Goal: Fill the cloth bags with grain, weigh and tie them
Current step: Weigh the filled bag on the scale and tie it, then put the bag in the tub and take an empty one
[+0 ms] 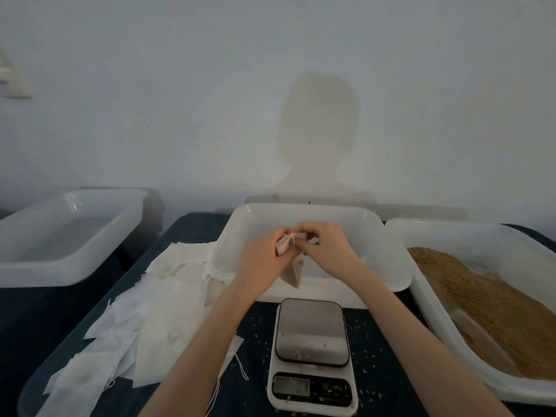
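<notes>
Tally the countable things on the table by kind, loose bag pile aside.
Tubs: 3
Scale: 1
Bag held by both hands: 1
Total: 5

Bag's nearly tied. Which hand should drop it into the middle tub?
Probably the left hand: it grips the cloth bag's gathered neck and carries its weight, directly over the middle tub. The right hand only pinches the drawstring, so it can let go first.

Dim, hazy, soft overall; light from behind throws a head-and-shoulders shadow on the pale far wall; wide-angle bowing at edges.
</notes>
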Demonstrator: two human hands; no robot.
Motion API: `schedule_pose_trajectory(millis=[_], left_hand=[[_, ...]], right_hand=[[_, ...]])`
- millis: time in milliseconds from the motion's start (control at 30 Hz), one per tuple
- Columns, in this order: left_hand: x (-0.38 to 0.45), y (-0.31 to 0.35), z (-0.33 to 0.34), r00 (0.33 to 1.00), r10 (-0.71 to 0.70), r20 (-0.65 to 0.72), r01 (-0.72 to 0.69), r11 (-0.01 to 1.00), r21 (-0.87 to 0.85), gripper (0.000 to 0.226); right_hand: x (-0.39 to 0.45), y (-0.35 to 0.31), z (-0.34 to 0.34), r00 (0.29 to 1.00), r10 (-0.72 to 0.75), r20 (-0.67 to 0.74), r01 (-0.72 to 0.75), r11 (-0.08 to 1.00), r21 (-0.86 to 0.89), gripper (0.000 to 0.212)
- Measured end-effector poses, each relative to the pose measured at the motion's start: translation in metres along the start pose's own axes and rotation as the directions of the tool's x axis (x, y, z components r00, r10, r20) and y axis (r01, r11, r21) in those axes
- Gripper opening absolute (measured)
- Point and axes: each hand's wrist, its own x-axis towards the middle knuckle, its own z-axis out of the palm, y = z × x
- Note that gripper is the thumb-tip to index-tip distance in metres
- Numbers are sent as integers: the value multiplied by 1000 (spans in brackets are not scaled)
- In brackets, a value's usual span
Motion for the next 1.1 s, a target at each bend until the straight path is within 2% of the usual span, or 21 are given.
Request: schedule_pose_trajectory(millis=[67,133,200,233,300,333,400,467,500,567,633,700,767,800,867,933,1000,1100], left_hand=[[15,-7,-6,998,-46,-35,47,998,36,16],[24,-18,-9,990,-143,1,143,989,48,25],[28,-32,-7,964,-251,93,236,961,143,26],[30,-40,-6,945,-297,138,256,933,253,24],[29,-54,-5,882,-408,237,252,832,495,23],[27,-59,-4,833,-471,292,250,789,561,26],[25,-64,-4,743,-553,376,272,764,585,39],[25,-64,-8,730,-558,395,297,779,552,51],[24,-60,-12,743,-541,395,300,796,526,51],[22,-54,-25,797,-481,364,295,837,461,35],[14,-52,-44,873,-438,214,318,845,430,22],[0,-54,-66,914,-405,-3,345,774,530,16],[-20,-62,-87,907,-391,-159,394,649,651,14],[-32,-68,-97,893,-409,-188,418,599,683,13],[-55,-83,-108,855,-503,-126,417,523,743,24],[-72,-99,-108,807,-591,-19,380,494,782,39],[-80,-106,-105,801,-598,-18,426,550,719,34],[-83,-106,-105,846,-521,-113,469,626,623,25]], right_hand=[[20,-1,8,1000,-7,-11,6,999,-41,18],[35,4,20,1000,-9,18,11,991,-131,22],[43,14,36,992,27,122,3,972,-235,26],[45,20,45,979,56,198,6,955,-297,28],[47,29,62,909,155,387,21,910,-415,30],[47,32,69,848,226,479,17,892,-452,30],[50,33,75,724,335,604,5,872,-490,33],[55,32,76,688,365,627,-4,866,-500,33],[57,32,76,688,368,625,-11,867,-498,32],[58,31,75,686,371,627,-8,865,-502,31],[56,31,74,712,357,605,-19,871,-492,32],[54,30,74,767,308,563,-18,887,-461,32],[49,27,73,826,241,509,-8,909,-417,31],[46,24,72,858,191,477,12,921,-390,30],[40,19,72,905,89,415,65,937,-343,26],[34,13,73,929,26,368,97,945,-313,24],[29,8,74,945,0,328,99,954,-284,23],[23,3,75,952,-31,304,112,961,-253,23]])
